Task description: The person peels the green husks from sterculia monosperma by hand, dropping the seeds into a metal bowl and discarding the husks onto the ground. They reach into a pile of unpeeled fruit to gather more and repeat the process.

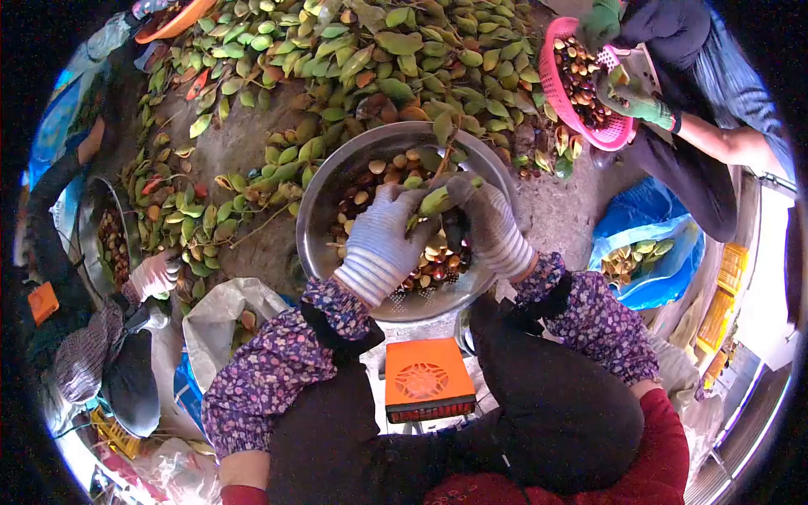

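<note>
Both gloved hands close together on one green pod [435, 200] just above the steel bowl [324, 181]: the left hand [383, 240] cups it from below while the right hand [488, 220] pinches its upper end, so the splitting step looks to be in hand. Brown and tan nuts [431, 261] lie heaped in the bowl beneath the pod, unshelled pods [370, 50] cover the ground beyond the bowl, and an orange stool [425, 380] stands just on the near side. Next, I judge, the pod must be prised open over the bowl so its nut drops in, while a co-worker's gloved hand [641, 105] beyond the bowl holds a pink basket [555, 80].
</note>
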Available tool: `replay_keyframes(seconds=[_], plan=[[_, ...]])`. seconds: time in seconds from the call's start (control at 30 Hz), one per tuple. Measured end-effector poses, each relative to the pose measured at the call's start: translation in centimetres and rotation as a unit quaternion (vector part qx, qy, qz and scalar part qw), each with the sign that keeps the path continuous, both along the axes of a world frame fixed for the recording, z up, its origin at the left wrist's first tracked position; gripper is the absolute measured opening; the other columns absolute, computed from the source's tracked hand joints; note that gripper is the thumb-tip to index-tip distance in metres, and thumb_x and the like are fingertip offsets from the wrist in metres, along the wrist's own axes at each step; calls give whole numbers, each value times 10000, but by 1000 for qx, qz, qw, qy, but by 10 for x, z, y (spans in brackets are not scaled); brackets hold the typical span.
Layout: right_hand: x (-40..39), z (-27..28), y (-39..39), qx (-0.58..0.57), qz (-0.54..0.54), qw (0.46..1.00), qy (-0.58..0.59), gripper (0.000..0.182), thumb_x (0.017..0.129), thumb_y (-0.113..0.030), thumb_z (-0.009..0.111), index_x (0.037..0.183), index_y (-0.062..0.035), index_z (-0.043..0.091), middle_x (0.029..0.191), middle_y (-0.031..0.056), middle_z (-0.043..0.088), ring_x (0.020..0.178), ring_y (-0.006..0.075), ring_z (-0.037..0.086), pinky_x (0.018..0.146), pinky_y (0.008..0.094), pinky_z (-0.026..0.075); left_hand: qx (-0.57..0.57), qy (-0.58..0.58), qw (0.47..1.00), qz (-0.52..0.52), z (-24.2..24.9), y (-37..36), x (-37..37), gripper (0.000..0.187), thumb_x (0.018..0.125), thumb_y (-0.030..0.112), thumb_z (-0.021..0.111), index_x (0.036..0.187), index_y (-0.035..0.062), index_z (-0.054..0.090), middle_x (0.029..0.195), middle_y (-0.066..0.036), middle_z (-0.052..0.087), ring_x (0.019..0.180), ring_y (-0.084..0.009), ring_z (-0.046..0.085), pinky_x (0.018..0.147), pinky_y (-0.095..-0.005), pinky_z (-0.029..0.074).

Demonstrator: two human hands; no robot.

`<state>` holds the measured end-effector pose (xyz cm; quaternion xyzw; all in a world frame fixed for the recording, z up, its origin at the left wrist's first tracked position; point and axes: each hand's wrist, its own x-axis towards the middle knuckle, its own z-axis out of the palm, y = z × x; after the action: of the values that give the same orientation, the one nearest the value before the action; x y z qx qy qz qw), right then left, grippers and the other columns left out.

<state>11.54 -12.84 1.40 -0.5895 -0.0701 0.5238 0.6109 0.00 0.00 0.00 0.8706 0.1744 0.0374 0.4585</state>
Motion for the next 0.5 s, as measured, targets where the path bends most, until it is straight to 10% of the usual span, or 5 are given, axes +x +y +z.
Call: replay_keyframes(seconds=[0.2, 0.5], plan=[[-11, 8, 29, -74, -3, 970, -231, 247, 883, -235, 577, 988, -13, 597, 908, 53, 624, 779, 102, 551, 649, 252, 457, 90, 79, 993, -3, 7, 0, -3, 301, 785, 226, 617, 1031, 67, 545, 987, -189, 509, 779, -381, 585, 672, -470, 473], [-25, -23, 24, -23, -152, 986, -61, 143, 852, -149, 564, 903, -17, 586, 804, 19, 585, 708, 87, 546, 626, 209, 443, -225, 27, 973, 50, -27, 6, -9, 243, 848, 201, 521, 947, -8, 594, 855, -217, 595, 820, -382, 583, 717, -405, 459]])
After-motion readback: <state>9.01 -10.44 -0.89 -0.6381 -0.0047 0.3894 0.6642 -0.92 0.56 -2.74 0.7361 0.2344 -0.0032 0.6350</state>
